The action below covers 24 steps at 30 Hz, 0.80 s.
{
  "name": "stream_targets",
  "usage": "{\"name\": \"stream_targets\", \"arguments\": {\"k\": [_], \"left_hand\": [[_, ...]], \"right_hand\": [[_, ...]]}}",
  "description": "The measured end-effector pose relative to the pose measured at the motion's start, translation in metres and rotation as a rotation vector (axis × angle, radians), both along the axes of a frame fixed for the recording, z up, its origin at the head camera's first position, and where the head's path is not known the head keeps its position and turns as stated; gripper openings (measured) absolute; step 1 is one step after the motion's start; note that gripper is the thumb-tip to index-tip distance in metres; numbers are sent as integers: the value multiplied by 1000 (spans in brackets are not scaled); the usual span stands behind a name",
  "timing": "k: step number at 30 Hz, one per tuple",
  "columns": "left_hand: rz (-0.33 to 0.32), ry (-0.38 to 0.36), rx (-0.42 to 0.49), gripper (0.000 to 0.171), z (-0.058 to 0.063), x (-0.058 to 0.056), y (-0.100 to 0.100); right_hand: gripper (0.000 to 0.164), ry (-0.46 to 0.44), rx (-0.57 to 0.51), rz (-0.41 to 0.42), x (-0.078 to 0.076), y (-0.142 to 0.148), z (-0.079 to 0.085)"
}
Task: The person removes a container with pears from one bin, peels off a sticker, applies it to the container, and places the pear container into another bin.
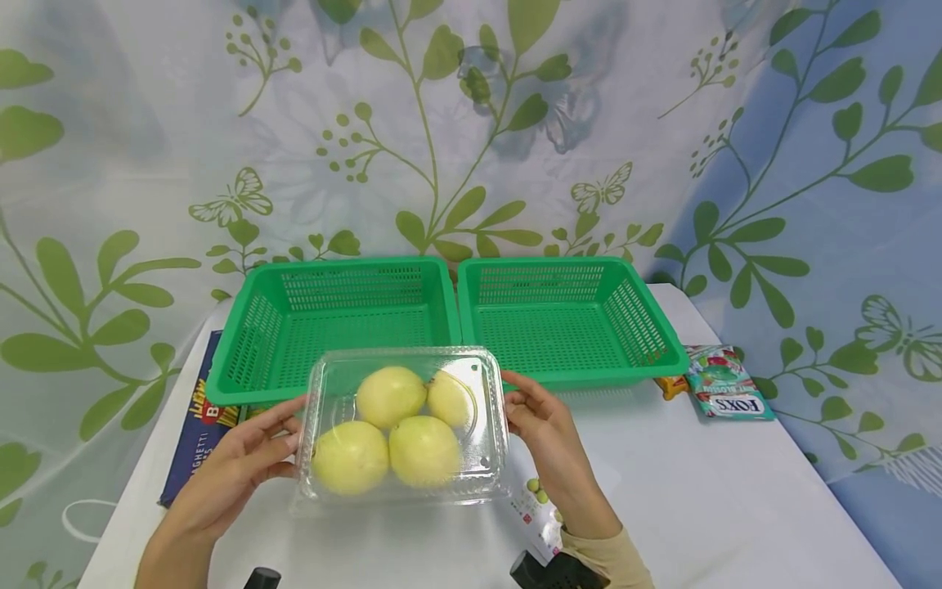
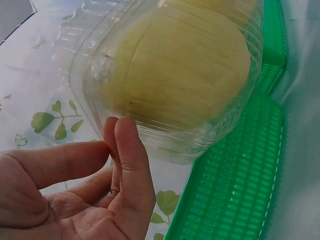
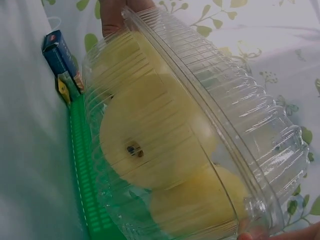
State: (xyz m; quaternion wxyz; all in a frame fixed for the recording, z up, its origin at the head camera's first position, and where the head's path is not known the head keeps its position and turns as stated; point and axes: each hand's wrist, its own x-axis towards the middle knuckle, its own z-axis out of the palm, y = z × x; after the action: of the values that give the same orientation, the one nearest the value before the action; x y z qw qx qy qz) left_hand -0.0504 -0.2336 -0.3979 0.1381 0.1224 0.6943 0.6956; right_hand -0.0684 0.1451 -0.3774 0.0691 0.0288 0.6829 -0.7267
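A clear plastic clamshell box (image 1: 482,417) with several round, pale-yellow fruits (image 1: 424,451) inside is held up in front of me, lid closed. My left hand (image 1: 234,460) grips its left side, the fingertips and thumb at the edge. In the left wrist view, that hand's fingers (image 2: 131,150) stand right at the ribbed end of the box. On the opposite side my right hand (image 1: 548,438) holds the box by its right edge. Only a fingertip (image 3: 245,236) of it shows in the right wrist view, at the bottom of the box.
Two green plastic baskets (image 1: 334,327) (image 1: 540,327) stand side by side behind the clamshell. A blue spaghetti box (image 1: 187,454) lies at the left. By the right basket are a teal Fox's candy bag (image 1: 724,384) and an orange packet (image 1: 672,386). A white printed packet (image 1: 536,515) lies under my right forearm.
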Motion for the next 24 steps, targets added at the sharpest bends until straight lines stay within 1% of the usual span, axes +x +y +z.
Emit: {"name": "stream_targets", "arguments": {"k": [4,8,10,18,24], "left_hand": [[-27,-11,-1,49,-2,1,0],[-78,-10,-3,49,-3,2,0],[-91,-12,-19,49,-3,4,1],[-97,-3,-47,50,-1,5,3],[-93,-11,-61,50,-4,5,2]], "right_hand": [[42,-11,-3,4,0,2,-2],[42,-28,8,6,1,4,-4],[42,-32,19,7,2,5,-5],[41,-38,32,15,4,7,-9],[41,-36,38,31,4,6,-13]]}}
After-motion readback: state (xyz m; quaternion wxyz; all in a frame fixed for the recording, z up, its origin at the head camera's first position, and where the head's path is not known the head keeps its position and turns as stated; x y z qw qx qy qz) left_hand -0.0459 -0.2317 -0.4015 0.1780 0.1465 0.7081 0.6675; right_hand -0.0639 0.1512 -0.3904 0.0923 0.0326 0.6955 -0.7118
